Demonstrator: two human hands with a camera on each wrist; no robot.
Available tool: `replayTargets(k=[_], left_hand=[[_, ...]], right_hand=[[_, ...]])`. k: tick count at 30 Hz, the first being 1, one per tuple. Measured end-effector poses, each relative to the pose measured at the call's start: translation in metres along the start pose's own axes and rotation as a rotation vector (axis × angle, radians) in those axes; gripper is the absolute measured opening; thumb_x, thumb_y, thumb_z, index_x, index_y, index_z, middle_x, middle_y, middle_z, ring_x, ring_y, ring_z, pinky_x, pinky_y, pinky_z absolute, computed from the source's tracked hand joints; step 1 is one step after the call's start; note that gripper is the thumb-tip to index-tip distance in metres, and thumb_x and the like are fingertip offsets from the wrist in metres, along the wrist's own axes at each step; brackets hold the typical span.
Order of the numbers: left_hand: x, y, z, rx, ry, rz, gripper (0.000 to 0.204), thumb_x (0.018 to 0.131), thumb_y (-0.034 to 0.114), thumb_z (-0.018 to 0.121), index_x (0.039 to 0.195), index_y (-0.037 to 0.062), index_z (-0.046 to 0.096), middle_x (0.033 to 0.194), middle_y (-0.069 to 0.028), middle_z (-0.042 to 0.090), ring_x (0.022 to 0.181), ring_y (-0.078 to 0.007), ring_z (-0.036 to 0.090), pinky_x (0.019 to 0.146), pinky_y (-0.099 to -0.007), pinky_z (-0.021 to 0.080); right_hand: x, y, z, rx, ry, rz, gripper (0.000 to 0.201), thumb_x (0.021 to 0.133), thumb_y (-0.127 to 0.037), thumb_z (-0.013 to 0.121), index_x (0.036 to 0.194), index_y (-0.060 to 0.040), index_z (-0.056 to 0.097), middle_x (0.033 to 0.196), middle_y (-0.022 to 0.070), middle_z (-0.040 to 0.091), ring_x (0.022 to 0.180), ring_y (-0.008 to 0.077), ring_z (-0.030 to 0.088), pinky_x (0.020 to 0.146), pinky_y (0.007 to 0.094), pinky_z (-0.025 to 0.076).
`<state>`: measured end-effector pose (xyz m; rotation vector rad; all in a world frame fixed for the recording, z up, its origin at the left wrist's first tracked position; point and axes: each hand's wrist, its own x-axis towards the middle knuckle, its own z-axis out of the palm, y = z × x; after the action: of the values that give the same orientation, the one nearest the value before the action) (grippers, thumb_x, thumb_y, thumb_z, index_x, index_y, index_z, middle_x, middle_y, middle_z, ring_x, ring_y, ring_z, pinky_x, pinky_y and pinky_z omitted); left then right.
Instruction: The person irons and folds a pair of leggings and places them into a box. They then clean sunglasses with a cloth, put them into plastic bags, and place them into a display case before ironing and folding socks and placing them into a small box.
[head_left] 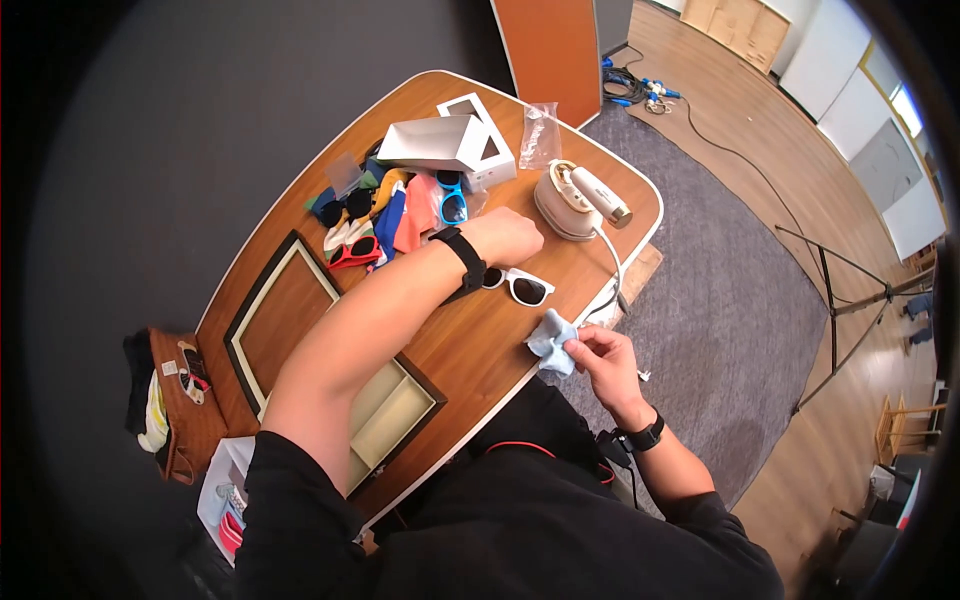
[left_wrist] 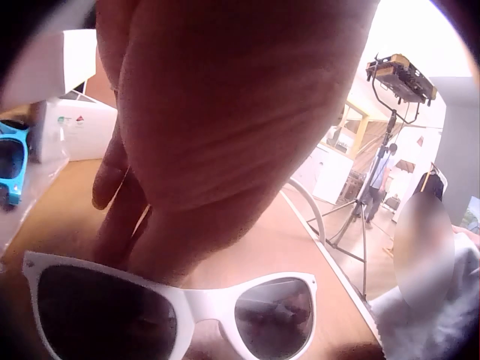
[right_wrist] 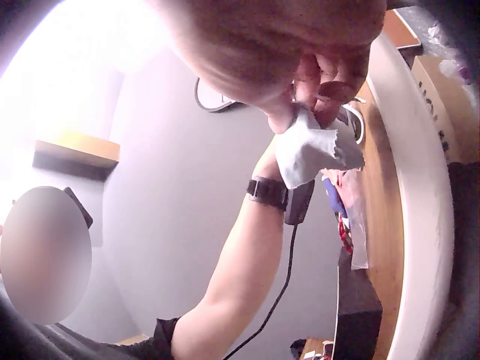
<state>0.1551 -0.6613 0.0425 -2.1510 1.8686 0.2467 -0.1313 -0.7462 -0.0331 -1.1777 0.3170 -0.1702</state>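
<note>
Head view, left hand: the left hand [head_left: 500, 238] is over the table [head_left: 465, 340], right beside the white-framed sunglasses [head_left: 528, 291]; its fingertips are hidden, so whether it grips them cannot be told.
Left wrist view: the fingers point down behind the white frame, whose two dark lenses face the camera; contact is unclear.
Right hand: the right hand [head_left: 607, 370] pinches a light blue cloth [head_left: 552, 343] between thumb and fingers, the rest of the cloth spreading loose, at the table's near edge.
White-framed sunglasses: on the tabletop, between the left hand and the near edge.
Far edge, middle: a pile of coloured cloths [head_left: 390, 215], with black sunglasses [head_left: 347, 207], red sunglasses [head_left: 355, 252] and blue sunglasses [head_left: 453, 208] on or against it.
Towards the far right corner: an open white box [head_left: 425, 142], with a clear plastic bag [head_left: 540, 135] nearby.
Near right corner: a white appliance [head_left: 567, 203] with a hose and a handheld part lying on top.
Left half: a dark-rimmed tray [head_left: 395, 410] with pale compartments, partly hidden by the left forearm.
Left end: a brown bag [head_left: 185, 410] with things inside.
Floor: a grey rug [head_left: 720, 250] and a black stand [head_left: 835, 290].
</note>
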Motion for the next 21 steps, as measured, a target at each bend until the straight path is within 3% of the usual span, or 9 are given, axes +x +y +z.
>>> replayTargets(k=[2,4,7,10,13,16,20,21], left_hand=[[-0.013,-0.009,-0.003,-0.167,-0.091,-0.007,0.012,0.079,0.014,0.078,0.09,0.0092,0.081,0.091,-0.0154,0.079,0.09,-0.0372,0.076,0.076,-0.0485,0.06],[-0.029,-0.017,-0.005,-0.306,-0.073,-0.046,0.011,0.079,0.015,0.078,0.089,0.008,0.078,0.087,-0.0151,0.077,0.087,-0.0375,0.075,0.075,-0.0497,0.058],[-0.065,-0.022,-0.005,-0.344,0.098,-0.1,0.014,0.08,0.013,0.077,0.091,0.0057,0.072,0.085,-0.0158,0.074,0.087,-0.0383,0.073,0.075,-0.0505,0.056],[-0.114,-0.008,-0.011,-0.456,0.283,-0.165,0.014,0.082,0.009,0.076,0.094,0.0052,0.072,0.094,-0.0162,0.074,0.095,-0.0384,0.073,0.083,-0.0506,0.057],[-0.167,0.017,-0.015,-0.275,0.583,-0.061,0.012,0.085,0.011,0.077,0.092,0.0055,0.069,0.095,-0.011,0.066,0.097,-0.0334,0.068,0.085,-0.045,0.056],[-0.208,0.049,-0.02,-0.211,0.725,-0.113,0.019,0.083,0.009,0.08,0.098,0.0056,0.069,0.096,-0.0102,0.065,0.095,-0.0314,0.065,0.084,-0.0432,0.054],[-0.254,0.073,-0.017,-0.275,0.771,-0.192,0.019,0.084,0.006,0.079,0.1,0.0028,0.069,0.096,-0.0109,0.065,0.094,-0.0312,0.064,0.085,-0.042,0.054],[-0.264,0.079,-0.015,-0.298,0.798,-0.206,0.019,0.085,0.004,0.079,0.101,0.0015,0.068,0.097,-0.0115,0.065,0.093,-0.0318,0.064,0.086,-0.0419,0.054]], right_hand=[[0.007,-0.006,0.007,-0.02,0.01,-0.017,0.012,0.102,-0.01,0.078,0.108,-0.0002,0.078,0.089,-0.0019,0.076,0.075,0.0021,0.063,0.064,0.0193,0.046],[0.017,-0.016,0.014,-0.04,0.019,-0.044,0.012,0.102,-0.011,0.078,0.108,-0.0005,0.078,0.089,-0.0019,0.076,0.075,0.002,0.063,0.064,0.0192,0.046],[0.03,-0.021,0.014,-0.093,0.013,-0.079,0.013,0.102,-0.011,0.077,0.108,0.0007,0.078,0.091,0.0002,0.077,0.078,0.0037,0.067,0.068,0.0204,0.051],[0.046,-0.047,0.034,-0.089,0.033,-0.274,0.013,0.1,-0.008,0.079,0.108,0.0032,0.078,0.092,0.0021,0.076,0.086,0.0073,0.07,0.075,0.0219,0.054],[0.064,-0.072,0.054,-0.439,-0.076,-0.458,0.013,0.095,-0.005,0.081,0.103,0.0047,0.077,0.092,0.0057,0.072,0.079,0.0114,0.066,0.069,0.0272,0.051],[0.062,-0.091,0.095,-0.744,-0.286,-0.568,0.014,0.093,-0.006,0.082,0.102,0.0039,0.078,0.088,0.0072,0.069,0.075,0.0137,0.063,0.068,0.0296,0.05],[0.052,-0.09,0.137,-0.954,-0.456,-0.68,0.022,0.09,-0.012,0.085,0.105,0.0016,0.079,0.084,0.0115,0.065,0.071,0.0226,0.063,0.065,0.0357,0.051],[0.05,-0.086,0.145,-0.951,-0.454,-0.744,0.022,0.088,-0.013,0.085,0.103,0.0006,0.078,0.081,0.0131,0.063,0.072,0.0301,0.064,0.066,0.0407,0.051]])
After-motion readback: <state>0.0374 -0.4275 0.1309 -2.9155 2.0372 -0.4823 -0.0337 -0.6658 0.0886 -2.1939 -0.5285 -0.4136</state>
